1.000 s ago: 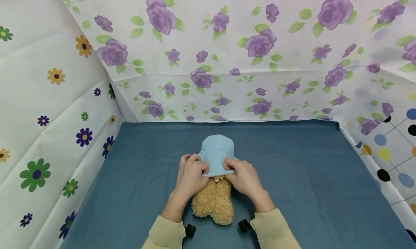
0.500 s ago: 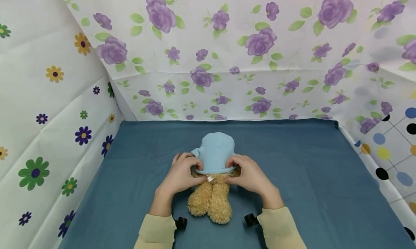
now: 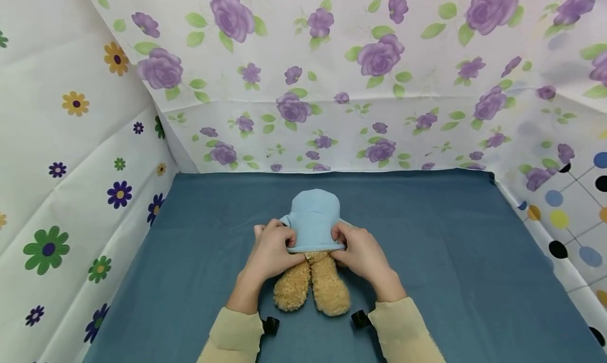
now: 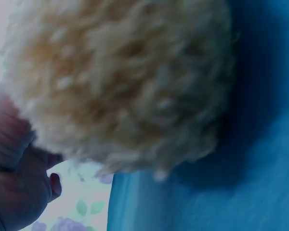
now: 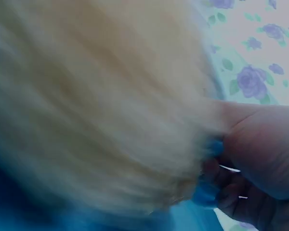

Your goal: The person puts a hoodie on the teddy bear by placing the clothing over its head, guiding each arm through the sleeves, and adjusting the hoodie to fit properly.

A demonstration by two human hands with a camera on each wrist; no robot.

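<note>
A plush toy with curly golden-brown fur lies mid-table, its two legs (image 3: 330,286) pointing toward me. A light blue doll garment (image 3: 314,221) covers the rest of it, rounded at the far end, with small flaps at the sides. My left hand (image 3: 271,249) pinches the hem's left corner. At the right corner, my right hand (image 3: 362,251) pinches the same hem between thumb and fingers. Close up in the left wrist view, a furry leg (image 4: 120,86) hides most of the garment. Blurred fur (image 5: 96,106) fills much of the right wrist view, beside a bit of blue cloth (image 5: 205,194).
A blue-grey cloth (image 3: 441,247) covers the table. White sheeting with purple roses (image 3: 294,107) hangs along the back, daisy-patterned sheeting (image 3: 76,194) on the left, and dotted sheeting (image 3: 578,231) on the right. Black wrist devices (image 3: 271,325) stick out from the cuffs.
Both hands loosened along the hem half a second ago and now pinch it again. The garment's hem lies straighter, a white tag is covered, and the toy's legs have spread apart.
</note>
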